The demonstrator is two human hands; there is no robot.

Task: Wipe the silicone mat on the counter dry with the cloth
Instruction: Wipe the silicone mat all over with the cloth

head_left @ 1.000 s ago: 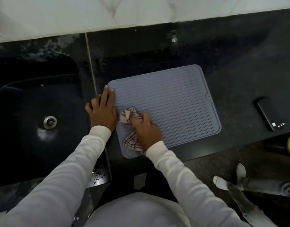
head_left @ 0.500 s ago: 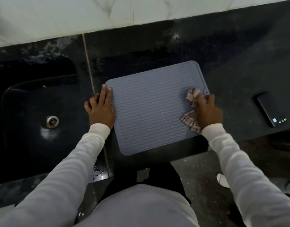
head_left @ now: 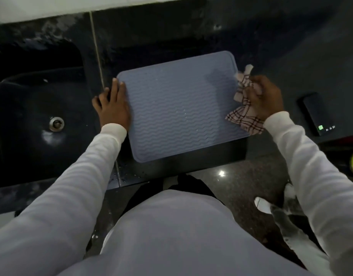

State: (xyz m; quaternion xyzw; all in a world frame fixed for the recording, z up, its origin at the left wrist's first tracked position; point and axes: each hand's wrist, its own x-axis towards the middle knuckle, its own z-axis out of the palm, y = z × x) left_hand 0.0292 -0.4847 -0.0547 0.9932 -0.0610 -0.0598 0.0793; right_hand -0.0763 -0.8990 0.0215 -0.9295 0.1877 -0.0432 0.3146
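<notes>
- Pinning the silicone mat point(head_left: 177, 108) at its left edge, the left hand point(head_left: 113, 108) lies flat with fingers spread, likely to stop it sliding.
- Right hand point(head_left: 264, 97) grips the bunched cloth point(head_left: 243, 114) at the mat's right edge.
- Mat lies flat near the counter point(head_left: 291, 46) front edge, beside the sink point(head_left: 32, 108); its long axis runs left-right, slightly skewed.
</notes>
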